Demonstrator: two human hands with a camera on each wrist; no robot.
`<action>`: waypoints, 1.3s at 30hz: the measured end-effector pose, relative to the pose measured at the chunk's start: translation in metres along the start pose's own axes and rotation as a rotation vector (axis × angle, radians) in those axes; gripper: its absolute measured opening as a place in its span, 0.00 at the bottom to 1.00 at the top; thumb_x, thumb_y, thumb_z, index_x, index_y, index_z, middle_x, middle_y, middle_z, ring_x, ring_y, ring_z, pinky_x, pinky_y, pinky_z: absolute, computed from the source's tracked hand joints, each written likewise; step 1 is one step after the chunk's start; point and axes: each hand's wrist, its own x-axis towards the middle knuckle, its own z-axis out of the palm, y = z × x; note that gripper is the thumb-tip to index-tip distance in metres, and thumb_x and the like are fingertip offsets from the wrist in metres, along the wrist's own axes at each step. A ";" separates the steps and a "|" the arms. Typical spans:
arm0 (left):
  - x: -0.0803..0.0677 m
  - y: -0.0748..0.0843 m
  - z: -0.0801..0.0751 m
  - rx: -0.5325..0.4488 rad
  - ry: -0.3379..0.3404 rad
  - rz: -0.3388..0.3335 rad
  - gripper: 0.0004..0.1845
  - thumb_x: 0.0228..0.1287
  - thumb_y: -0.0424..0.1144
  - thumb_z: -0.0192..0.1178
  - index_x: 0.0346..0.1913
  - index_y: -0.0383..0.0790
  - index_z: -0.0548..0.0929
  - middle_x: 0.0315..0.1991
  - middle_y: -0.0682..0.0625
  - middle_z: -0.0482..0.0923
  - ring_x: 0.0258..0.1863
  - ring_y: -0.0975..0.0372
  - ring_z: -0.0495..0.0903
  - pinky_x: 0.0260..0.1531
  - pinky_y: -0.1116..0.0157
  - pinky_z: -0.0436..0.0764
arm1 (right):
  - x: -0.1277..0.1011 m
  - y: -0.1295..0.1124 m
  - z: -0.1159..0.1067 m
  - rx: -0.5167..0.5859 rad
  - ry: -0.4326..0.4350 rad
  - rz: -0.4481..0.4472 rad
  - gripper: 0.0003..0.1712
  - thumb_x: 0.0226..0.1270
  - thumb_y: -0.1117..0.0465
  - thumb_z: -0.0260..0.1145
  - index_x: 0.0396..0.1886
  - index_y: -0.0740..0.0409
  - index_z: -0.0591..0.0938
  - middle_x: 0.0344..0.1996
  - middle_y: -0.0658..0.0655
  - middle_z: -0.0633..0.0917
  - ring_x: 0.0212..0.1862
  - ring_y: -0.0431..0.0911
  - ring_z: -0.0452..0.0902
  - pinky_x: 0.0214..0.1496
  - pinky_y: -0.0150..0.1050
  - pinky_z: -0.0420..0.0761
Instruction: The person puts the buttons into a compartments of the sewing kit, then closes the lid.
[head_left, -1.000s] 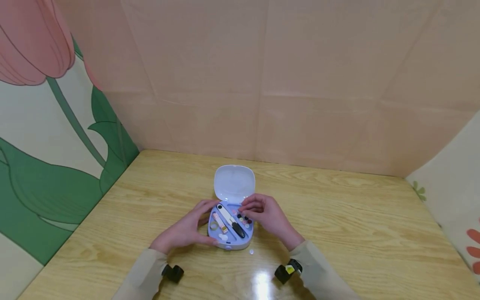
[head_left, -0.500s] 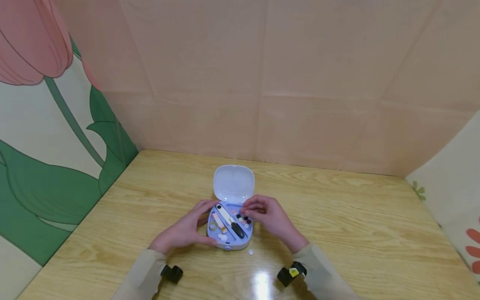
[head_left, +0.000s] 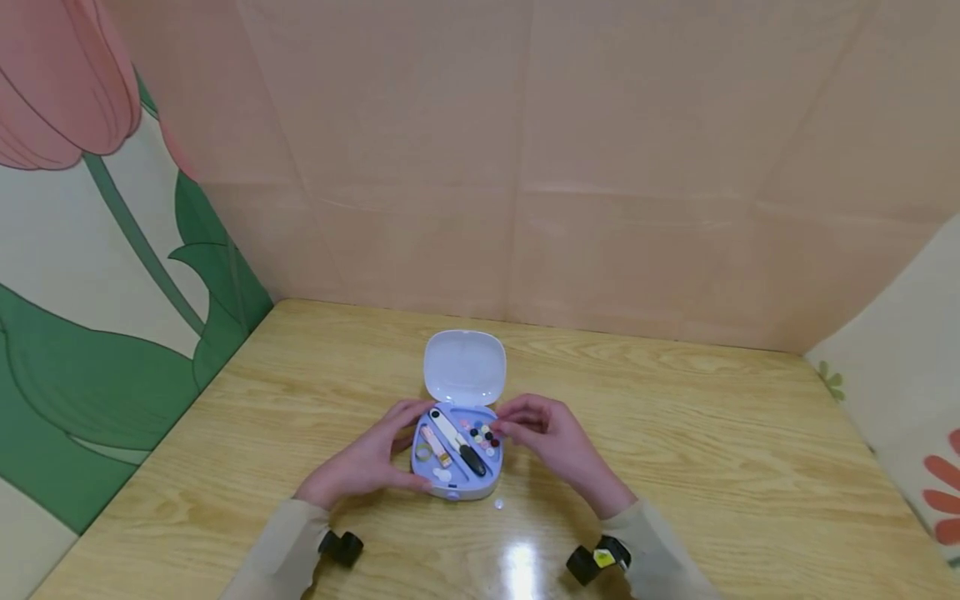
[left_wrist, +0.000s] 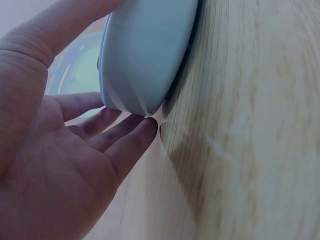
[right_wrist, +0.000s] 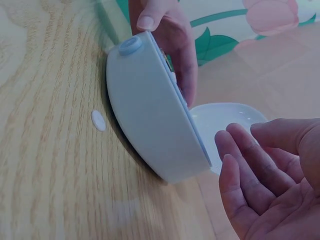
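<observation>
A lilac sewing box (head_left: 477, 491) sits on the table, its lid (head_left: 465, 367) tipped back. My left hand (head_left: 367, 463) grips the left side, thumb at the front corner and fingers at the back. In the left wrist view those fingertips meet the box wall (left_wrist: 150, 45). Right by the far right rim is my right hand (head_left: 555, 437), fingers loosely bent, with nothing visible between thumb and fingertips in the right wrist view. Several small buttons (head_left: 480, 435) fill the right compartment. A white tool with a dark handle (head_left: 471, 458) lies diagonally across the middle.
In the left compartment are a pink strip-like piece (head_left: 435, 446), a yellowish ring (head_left: 423, 452) and a white flat piece (head_left: 442, 475). One whitish button (right_wrist: 98, 120) lies on the wooden table (head_left: 675, 450) before the box. A pinkish backdrop (head_left: 525, 208) stands behind.
My right hand has drawn back to the right, from over the buttons to the box's rim. The left hand keeps its grip on the box.
</observation>
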 end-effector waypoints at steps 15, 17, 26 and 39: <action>0.000 0.002 0.001 -0.002 0.000 0.003 0.55 0.42 0.40 0.78 0.74 0.49 0.56 0.68 0.50 0.55 0.68 0.57 0.58 0.67 0.64 0.61 | -0.016 0.004 -0.009 0.035 -0.034 -0.038 0.12 0.64 0.69 0.64 0.45 0.69 0.79 0.39 0.62 0.85 0.45 0.62 0.80 0.45 0.40 0.84; 0.000 0.003 0.001 0.001 0.000 -0.002 0.55 0.42 0.40 0.78 0.74 0.49 0.57 0.68 0.50 0.55 0.68 0.58 0.58 0.67 0.63 0.61 | -0.018 0.006 -0.009 0.021 -0.043 -0.043 0.12 0.64 0.69 0.64 0.46 0.70 0.78 0.39 0.62 0.85 0.45 0.61 0.80 0.45 0.39 0.84; 0.000 0.002 0.000 -0.007 0.002 -0.002 0.55 0.42 0.40 0.78 0.74 0.49 0.57 0.68 0.51 0.55 0.68 0.57 0.58 0.67 0.63 0.61 | -0.028 0.010 -0.010 -0.038 -0.061 0.001 0.12 0.63 0.69 0.65 0.46 0.69 0.79 0.38 0.60 0.85 0.43 0.56 0.81 0.44 0.36 0.83; 0.000 0.002 0.000 -0.004 0.000 -0.006 0.55 0.42 0.40 0.78 0.74 0.49 0.57 0.68 0.51 0.54 0.68 0.58 0.58 0.67 0.63 0.62 | -0.037 0.022 -0.009 -0.083 -0.147 -0.030 0.13 0.61 0.67 0.67 0.44 0.68 0.79 0.37 0.59 0.85 0.41 0.56 0.81 0.42 0.38 0.84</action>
